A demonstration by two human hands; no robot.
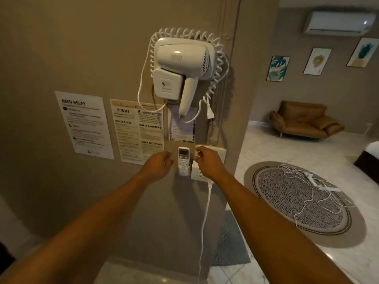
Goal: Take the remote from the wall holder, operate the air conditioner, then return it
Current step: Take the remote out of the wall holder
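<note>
Two bare forearms reach up from the bottom edge toward the wall, a white cord [205, 218] dangling between them from the socket plate [198, 174]. The left hand [159, 163] has its fingers curled loosely inward and grips nothing; it sits just left of the remote [183, 155], perhaps brushing its edge, though I cannot tell. The right hand [207, 158] is just right of the remote, thumb and fingertips pinched close, empty. Between both hands the remote stands upright in the wall holder [184, 170], its screen showing. Above the hands hangs a white hair dryer [182, 64] with a coiled cord. Far up to the right of the right hand is the air conditioner [338, 22].
</note>
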